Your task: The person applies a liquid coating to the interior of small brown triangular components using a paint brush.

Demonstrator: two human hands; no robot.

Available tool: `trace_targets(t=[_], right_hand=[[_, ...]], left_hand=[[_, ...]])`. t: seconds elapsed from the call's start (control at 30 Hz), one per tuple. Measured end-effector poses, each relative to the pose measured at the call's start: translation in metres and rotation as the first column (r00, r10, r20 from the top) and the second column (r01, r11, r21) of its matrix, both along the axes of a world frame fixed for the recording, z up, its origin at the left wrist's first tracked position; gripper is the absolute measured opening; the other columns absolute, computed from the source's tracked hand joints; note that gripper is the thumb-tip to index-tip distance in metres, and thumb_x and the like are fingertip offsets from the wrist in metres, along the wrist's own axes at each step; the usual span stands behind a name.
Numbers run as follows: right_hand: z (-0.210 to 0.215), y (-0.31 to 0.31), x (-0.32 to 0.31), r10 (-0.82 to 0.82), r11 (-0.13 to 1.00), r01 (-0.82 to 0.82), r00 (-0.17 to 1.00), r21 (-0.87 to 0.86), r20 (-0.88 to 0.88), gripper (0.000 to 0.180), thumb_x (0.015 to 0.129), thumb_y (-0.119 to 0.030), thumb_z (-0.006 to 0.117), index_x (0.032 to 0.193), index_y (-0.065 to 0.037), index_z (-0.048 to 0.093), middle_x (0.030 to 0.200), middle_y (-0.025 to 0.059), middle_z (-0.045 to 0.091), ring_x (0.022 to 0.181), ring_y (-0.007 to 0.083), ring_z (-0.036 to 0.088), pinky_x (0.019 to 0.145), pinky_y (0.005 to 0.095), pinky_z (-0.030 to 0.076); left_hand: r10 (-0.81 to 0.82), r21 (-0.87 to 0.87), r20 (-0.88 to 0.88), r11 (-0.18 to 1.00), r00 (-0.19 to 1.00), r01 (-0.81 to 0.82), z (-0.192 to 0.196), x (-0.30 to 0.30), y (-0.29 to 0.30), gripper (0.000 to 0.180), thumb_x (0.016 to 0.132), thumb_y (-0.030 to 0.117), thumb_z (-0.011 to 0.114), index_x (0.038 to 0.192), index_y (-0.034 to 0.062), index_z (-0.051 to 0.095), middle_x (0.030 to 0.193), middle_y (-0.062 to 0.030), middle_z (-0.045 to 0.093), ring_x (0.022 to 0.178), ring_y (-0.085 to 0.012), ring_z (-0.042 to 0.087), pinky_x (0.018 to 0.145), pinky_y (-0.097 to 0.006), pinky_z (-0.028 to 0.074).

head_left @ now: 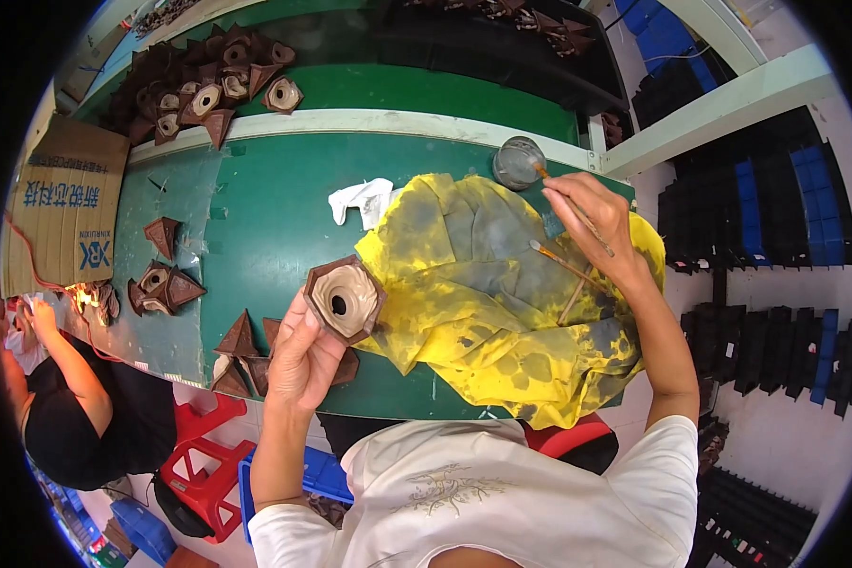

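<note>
Left hand [298, 364] clamped on hexagonal mould [343, 300], hole up, at left edge of yellow cloth [483, 303]. Right hand [601, 222] pinches brush [566, 204], tip in bowl [518, 162] beyond cloth. I see mould lying left of brush, left hand nearer.

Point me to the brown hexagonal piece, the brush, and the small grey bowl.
brown hexagonal piece [343, 299], head view, on its pale inner face.
brush [577, 215], head view, on its thin handle.
small grey bowl [517, 162], head view, on its inside.
</note>
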State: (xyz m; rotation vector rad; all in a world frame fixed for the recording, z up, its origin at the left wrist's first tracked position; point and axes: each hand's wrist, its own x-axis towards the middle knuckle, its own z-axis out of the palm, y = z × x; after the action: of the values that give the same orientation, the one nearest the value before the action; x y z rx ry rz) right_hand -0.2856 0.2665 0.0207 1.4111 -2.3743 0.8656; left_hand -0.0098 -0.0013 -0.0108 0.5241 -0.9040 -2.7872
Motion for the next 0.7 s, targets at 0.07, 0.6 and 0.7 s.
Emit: trace_targets(t=[0.07,0.6,0.7], right_hand=[[-0.003,0.002,-0.001,0.004,0.999,-0.006,0.999,0.049,0.036,0.013,0.084,0.003,0.071,0.097,0.004,0.069,0.087,0.0151,0.070,0.074,0.0259,0.069,0.063,0.0322,0.053],[-0.007,0.003,0.004,-0.030,0.999,0.033,0.998,-0.043,0.050,0.011,0.083,-0.001,0.071,0.094,0.001,0.071,0.087,0.0133,0.071,0.073,0.0280,0.069,0.062,0.0339,0.054],[-0.008,0.002,0.004,0.005,1.000,-0.004,0.999,-0.026,0.037,0.012,0.083,0.002,0.071,0.095,0.003,0.070,0.087,0.0143,0.070,0.073,0.0266,0.069,0.063,0.0325,0.054]], left_hand=[[-0.002,-0.002,-0.001,1.000,1.000,0.002,0.000,0.000,0.000,0.067,0.089,0.025,0.073,0.142,0.0015,0.039,0.142,-0.0119,0.050,0.132,-0.0272,0.050,0.111,-0.046,0.042],[-0.004,0.004,0.004,1.000,1.000,0.004,0.000,0.002,-0.001,0.063,0.091,0.024,0.071,0.142,0.0019,0.040,0.141,-0.0117,0.051,0.131,-0.0274,0.050,0.110,-0.046,0.043],[-0.007,0.001,-0.001,1.000,1.000,0.007,0.000,0.001,0.000,0.063,0.091,0.024,0.071,0.142,0.0018,0.040,0.141,-0.0118,0.051,0.131,-0.0275,0.050,0.110,-0.046,0.043]])
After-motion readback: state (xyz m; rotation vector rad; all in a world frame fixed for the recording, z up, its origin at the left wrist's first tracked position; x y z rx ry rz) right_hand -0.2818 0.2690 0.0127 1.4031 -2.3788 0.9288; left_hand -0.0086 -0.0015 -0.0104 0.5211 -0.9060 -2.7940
